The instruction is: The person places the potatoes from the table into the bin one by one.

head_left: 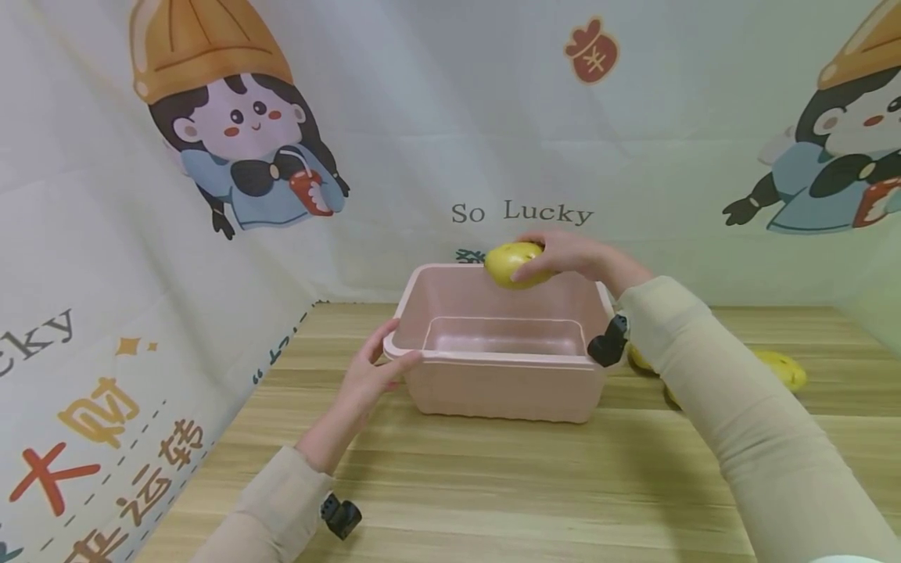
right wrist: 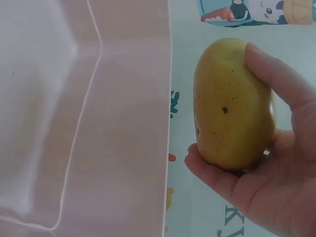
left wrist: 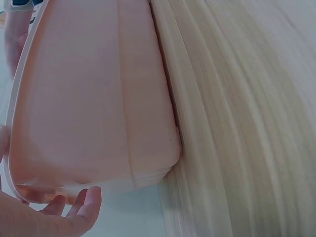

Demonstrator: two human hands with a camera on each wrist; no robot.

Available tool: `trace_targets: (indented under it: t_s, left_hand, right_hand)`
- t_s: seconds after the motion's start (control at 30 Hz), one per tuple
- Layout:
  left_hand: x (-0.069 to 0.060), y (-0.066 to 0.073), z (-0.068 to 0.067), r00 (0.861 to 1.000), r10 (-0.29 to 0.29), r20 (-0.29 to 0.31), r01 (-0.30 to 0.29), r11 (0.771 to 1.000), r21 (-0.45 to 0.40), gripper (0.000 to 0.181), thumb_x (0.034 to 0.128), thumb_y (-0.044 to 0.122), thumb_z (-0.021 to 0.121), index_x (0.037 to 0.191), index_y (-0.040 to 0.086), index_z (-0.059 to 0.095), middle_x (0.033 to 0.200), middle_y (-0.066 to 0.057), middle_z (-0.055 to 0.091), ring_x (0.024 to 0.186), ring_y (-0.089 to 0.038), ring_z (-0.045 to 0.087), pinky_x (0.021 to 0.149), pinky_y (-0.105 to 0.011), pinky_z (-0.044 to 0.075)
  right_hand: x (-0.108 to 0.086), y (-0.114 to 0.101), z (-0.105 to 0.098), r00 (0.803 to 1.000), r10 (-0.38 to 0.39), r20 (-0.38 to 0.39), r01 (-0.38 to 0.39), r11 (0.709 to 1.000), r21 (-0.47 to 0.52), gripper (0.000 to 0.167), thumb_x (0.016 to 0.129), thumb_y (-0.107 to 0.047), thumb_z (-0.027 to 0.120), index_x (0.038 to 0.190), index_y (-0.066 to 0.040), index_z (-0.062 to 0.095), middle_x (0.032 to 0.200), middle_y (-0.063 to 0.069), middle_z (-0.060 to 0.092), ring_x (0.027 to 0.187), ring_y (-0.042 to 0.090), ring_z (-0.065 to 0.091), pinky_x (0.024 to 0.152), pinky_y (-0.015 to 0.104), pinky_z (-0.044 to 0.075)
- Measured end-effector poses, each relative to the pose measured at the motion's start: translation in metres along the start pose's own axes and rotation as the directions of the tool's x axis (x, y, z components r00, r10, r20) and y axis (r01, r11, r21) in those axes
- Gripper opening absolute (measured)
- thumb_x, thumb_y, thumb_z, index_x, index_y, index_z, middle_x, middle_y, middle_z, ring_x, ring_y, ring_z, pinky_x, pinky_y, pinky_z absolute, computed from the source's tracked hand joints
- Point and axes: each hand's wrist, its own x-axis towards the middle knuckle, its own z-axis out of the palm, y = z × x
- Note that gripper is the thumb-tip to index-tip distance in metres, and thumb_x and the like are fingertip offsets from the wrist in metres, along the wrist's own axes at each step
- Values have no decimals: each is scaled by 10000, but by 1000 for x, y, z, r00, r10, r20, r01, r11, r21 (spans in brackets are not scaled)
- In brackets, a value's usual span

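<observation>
A yellow potato (head_left: 512, 264) with dark specks is in my right hand (head_left: 573, 256), above the back of a pink plastic bin (head_left: 503, 387). In the right wrist view the thumb and fingers pinch the potato (right wrist: 232, 106) from either side. My left hand (head_left: 373, 367) grips the bin's left front corner, with the thumb over the rim and the other fingers on the outside. The left wrist view shows those curled fingers (left wrist: 89, 210) at the bin's outer wall (left wrist: 84, 98). The bin's visible floor (head_left: 503, 336) is bare.
Several yellow items lie on the wooden table (head_left: 464, 485) right of the bin, partly hidden behind my right sleeve; one yellow item (head_left: 781, 369) shows beyond it. A printed cloth (head_left: 422, 117) hangs behind the table and along its left side.
</observation>
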Motion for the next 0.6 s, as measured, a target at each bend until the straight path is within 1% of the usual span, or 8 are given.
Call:
trace_targets:
  t_s: [0.03,0.27,0.37,0.43,0.5,0.6]
  left_hand:
    - [0,0,0,1000,-1,-1,1,1000,1,723,812,221,684,1428,220,305,1462,-98,314,1192,-261,411,834,-393,447]
    - [1,0,0,1000,1,-5,-1,1000,11,721,809,224,689,1425,216,314,1456,-97,328,1178,-257,420,746,-302,452]
    - [1,1,0,1000,-3,-9,3,1000,12,723,807,224,690,1425,218,314,1460,-97,321,1181,-259,418,738,-293,455]
    - [1,1,0,1000,-6,-13,6,1000,14,726,806,224,691,1426,219,313,1465,-97,313,1182,-260,419,736,-288,457]
    - [1,1,0,1000,-8,-13,8,1000,13,726,807,222,690,1426,221,311,1465,-95,315,1174,-260,425,734,-284,458]
    - [1,0,0,1000,-9,-13,9,1000,12,726,808,219,689,1426,222,310,1460,-92,323,1156,-258,438,735,-285,456]
  right_hand:
    - [0,0,0,1000,6,2,-6,1000,0,653,783,-284,684,1340,-80,410,1200,114,495,1008,233,443,829,358,386]
    - [2,1,1,999,31,17,-31,1000,-3,687,784,-290,685,1371,-107,380,1226,111,482,1039,236,437,847,369,392]
    - [2,1,1,999,33,25,-32,999,-5,682,784,-296,685,1367,-108,385,1229,112,479,1042,237,436,849,369,395]
    - [2,1,1,999,38,34,-38,999,5,680,791,-292,679,1371,-103,379,1261,120,463,1069,245,432,870,380,398]
    - [1,1,0,998,42,44,-44,998,45,662,811,-271,661,1374,-83,367,1317,145,436,1135,267,425,921,407,400]
    - [1,1,-1,998,44,55,-51,991,126,626,844,-217,627,1379,-57,342,1375,187,397,1219,310,400,996,448,365]
